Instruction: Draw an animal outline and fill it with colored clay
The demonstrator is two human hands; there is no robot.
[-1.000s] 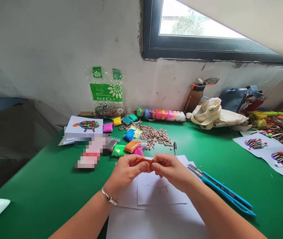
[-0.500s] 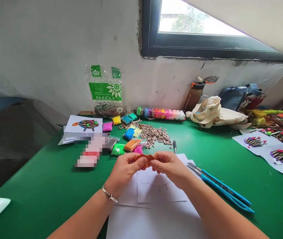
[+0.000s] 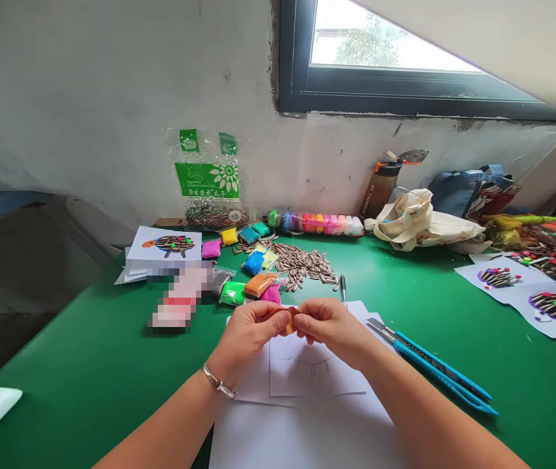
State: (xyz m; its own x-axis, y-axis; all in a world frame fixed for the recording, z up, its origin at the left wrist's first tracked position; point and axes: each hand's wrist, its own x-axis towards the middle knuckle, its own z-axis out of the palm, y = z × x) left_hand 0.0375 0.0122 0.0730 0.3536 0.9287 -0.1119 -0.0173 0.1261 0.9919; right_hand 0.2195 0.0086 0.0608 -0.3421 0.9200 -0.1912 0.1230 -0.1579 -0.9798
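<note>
- We see the orange piece up in the air between both hands, over the drawing sheet, well in from the worktop's left edge.
- We think it is light, soft and bendy, like clay. It looks thin, so a hard pull might tear it, and it may feel a bit sticky.
- We think its two ends are good spots to hold, with a gentle pinch.
- Our left hand has its grip pinched on one end, and our right hand has its grip pinched on the other.
- Our hands face each other, almost meeting, with fingers curled and thumbs toward us. They hide much of the piece.
- Toward the worktop's back edge lie the seeds.
</note>
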